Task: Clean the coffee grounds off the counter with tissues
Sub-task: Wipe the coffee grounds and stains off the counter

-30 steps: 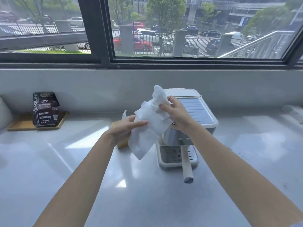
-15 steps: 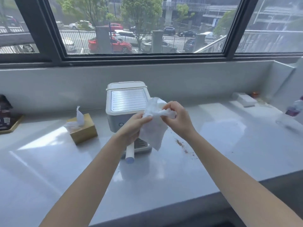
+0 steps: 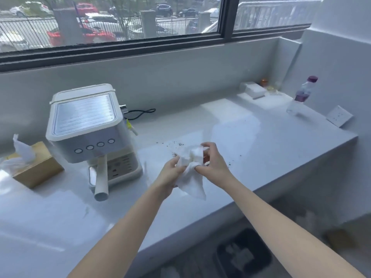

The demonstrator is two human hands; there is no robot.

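A white tissue (image 3: 191, 173) is bunched between both my hands just above the white counter (image 3: 261, 141). My left hand (image 3: 170, 173) grips its left side and my right hand (image 3: 212, 161) pinches its top and right side; a loose corner hangs down toward me. Dark coffee grounds (image 3: 174, 145) lie scattered on the counter just beyond my hands, and a few specks (image 3: 230, 162) sit to the right. A wooden tissue box (image 3: 38, 169) with a tissue sticking up stands at the left.
A white espresso machine (image 3: 88, 127) stands left of my hands, its portafilter handle (image 3: 101, 177) pointing toward me, a black cord behind it. A purple-capped bottle (image 3: 301, 95), a small white box (image 3: 254, 90) and a wall socket (image 3: 339, 115) sit at the far right. The counter edge runs below my forearms.
The view has swung right and down, bringing the grounds into sight. My hands have carried the tissue from in front of the machine to its right and lower, bunching it tighter.
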